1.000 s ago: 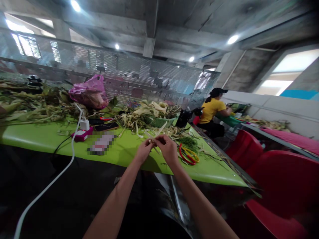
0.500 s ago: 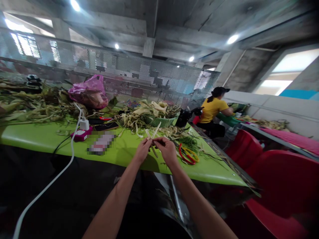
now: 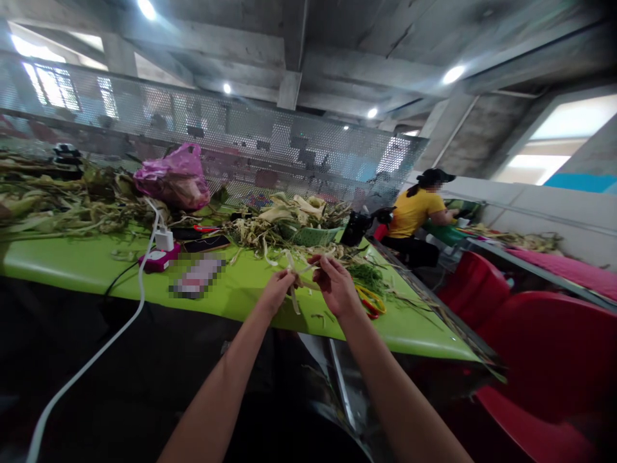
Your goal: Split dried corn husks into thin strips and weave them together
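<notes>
My left hand (image 3: 276, 290) pinches pale, flat strips of dried leaf (image 3: 295, 303) where they cross just above the green tabletop (image 3: 250, 308). One strip hangs below the fingertips and another sticks up above them. A little to the right, my right hand (image 3: 334, 285) has thumb and forefinger closed on the end of a thin pale strip (image 3: 310, 266) that runs toward the left hand. Beside my right wrist lie scissors with red and yellow handles (image 3: 372, 301), partly hidden by the hand.
A green basket (image 3: 315, 236) heaped with dry leaves stands behind the hands. Leftward are a blurred-out phone (image 3: 198, 276), a purple power socket (image 3: 159, 258) with a white cable, and a pink plastic bag (image 3: 173, 177). Red chairs (image 3: 544, 347) and a person in yellow (image 3: 409, 212) are at right.
My right hand has moved right and slightly up, away from the left, drawing a strip end with it. The crossed strips have turned. My left hand stays nearly in place.
</notes>
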`<state>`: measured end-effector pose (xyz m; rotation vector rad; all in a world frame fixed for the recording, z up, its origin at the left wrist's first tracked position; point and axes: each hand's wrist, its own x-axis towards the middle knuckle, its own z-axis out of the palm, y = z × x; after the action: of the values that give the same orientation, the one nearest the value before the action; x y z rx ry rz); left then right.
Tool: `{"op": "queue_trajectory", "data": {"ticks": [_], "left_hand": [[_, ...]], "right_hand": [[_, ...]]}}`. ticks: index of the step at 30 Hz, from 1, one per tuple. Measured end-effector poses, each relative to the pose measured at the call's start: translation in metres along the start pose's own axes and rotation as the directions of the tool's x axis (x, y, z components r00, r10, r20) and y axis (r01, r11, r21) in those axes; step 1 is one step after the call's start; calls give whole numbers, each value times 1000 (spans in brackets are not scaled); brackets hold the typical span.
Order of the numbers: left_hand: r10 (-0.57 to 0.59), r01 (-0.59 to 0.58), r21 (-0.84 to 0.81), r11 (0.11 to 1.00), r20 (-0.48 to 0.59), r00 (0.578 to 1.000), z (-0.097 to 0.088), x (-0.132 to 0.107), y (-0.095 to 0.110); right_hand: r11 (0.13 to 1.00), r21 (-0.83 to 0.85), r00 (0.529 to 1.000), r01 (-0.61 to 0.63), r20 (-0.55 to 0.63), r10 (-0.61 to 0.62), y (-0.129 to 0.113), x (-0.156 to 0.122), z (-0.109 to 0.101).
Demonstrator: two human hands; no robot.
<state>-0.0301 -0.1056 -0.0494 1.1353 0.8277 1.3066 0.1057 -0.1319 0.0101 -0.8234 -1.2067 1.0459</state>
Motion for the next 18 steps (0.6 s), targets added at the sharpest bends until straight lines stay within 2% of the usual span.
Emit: {"op": "queue_trajectory", "data": {"ticks": [2,5,10,12,18], "left_hand": [[-14,14,-10,1000,4,1000,0,1,0],[-18,19,-9,1000,21,1000,0,1,1],[-2,2,11,1000,43,999,1,0,2],[9,-10,21,1000,49,999,1,-1,2],[23,-26,45,999,60,998,2,-2,4]], "right_hand": [[997,-79,997,19,74,-13,-7,-2,0],[944,-316,983,97,178,-41,-15,-2,0],[720,-618,935,316,332,-124,-19,1,-3],[654,-670,925,350,358,-128,-18,2,-4],[584,-720,918,375,377,-124,-16,4,-8]]}}
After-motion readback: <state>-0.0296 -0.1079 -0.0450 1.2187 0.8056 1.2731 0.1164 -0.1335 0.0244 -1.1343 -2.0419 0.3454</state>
